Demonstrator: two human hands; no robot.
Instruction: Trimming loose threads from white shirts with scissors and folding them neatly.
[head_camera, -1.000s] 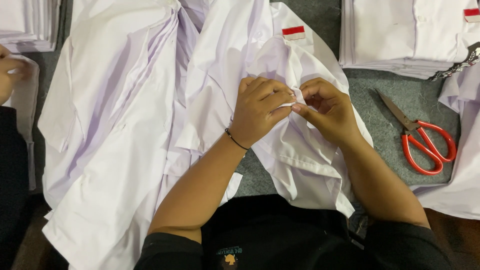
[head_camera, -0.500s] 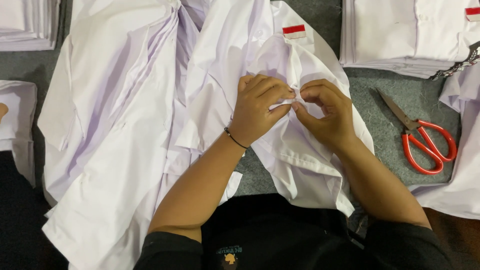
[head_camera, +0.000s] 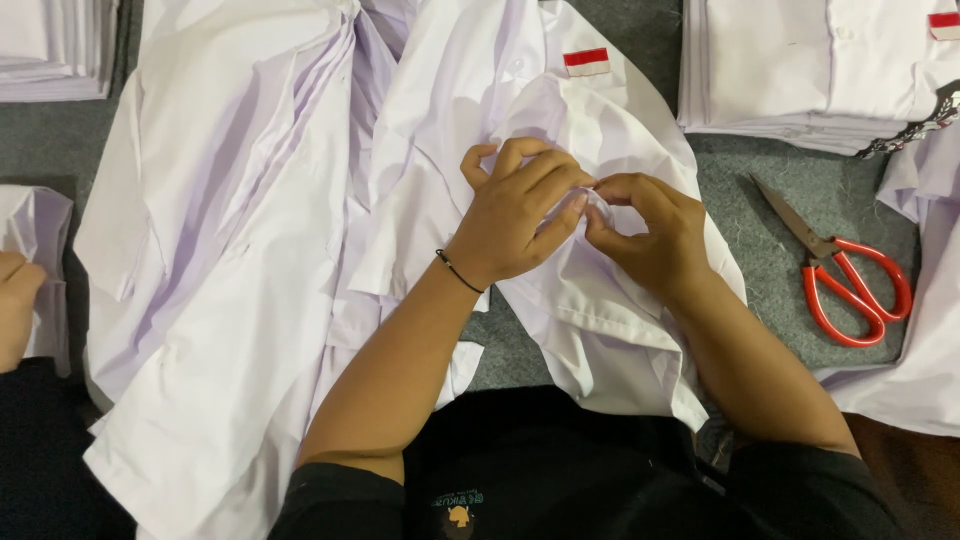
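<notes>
Since earlier, another person's hand reappeared at nine o'clock. Both hands, left hand and right hand, pinch white shirt fabric; red scissors lie at three o'clock, apart.

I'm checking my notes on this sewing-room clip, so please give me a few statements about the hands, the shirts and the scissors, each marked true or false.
1. Both hands pinch the fabric of the white shirt that bears a red and white patch. True: the left hand and the right hand meet on a small fold of it.
2. The right hand holds the red-handled scissors. False: they lie untouched on the grey surface, right of that hand.
3. A thin dark band circles the left wrist. True.
4. The folded shirt stack at the top right is blue. False: it is white.
5. Another person's hand shows at the left edge. True.
</notes>
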